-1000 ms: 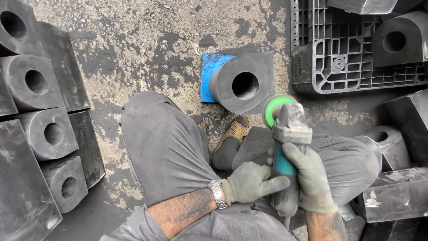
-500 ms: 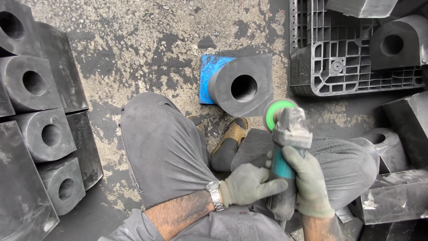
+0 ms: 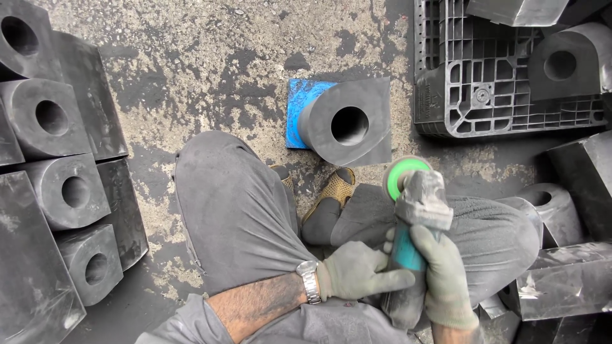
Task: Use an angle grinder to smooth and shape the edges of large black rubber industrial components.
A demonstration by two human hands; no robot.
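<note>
I squat on the concrete floor [image 3: 191,76] with the grinder [image 3: 414,210] held upright over my lap, its green disc [image 3: 401,175] pointing toward twelve o'clock. I judge this a pause between passes: the disc is off any work, in the air above my right thigh, clear of the block [image 3: 347,124] that lies just ahead of it at eleven o'clock.

That block is dark rubber with a round bore facing up at me, and its base rests against a blue plate [image 3: 299,105] on the floor. The next move, as I judge it, calls for tipping the disc forward and down onto the block's face or edge, with both hands firm and my sandal [image 3: 335,188] kept out of the way, since my foot sits just beside the block.

My right hand [image 3: 446,280], gloved, is wrapped closed around the teal body of the grinder, fingers curled tight. My left hand [image 3: 354,274], also gloved, reaches across from nine o'clock; its fingers are extended together and pressed against the grinder's body below the right hand, steadying more than gripping. A watch [image 3: 309,280] sits on that wrist.

More blocks [image 3: 60,153] are stacked at nine o'clock, and a black pallet [image 3: 484,83] lies at one o'clock.
</note>
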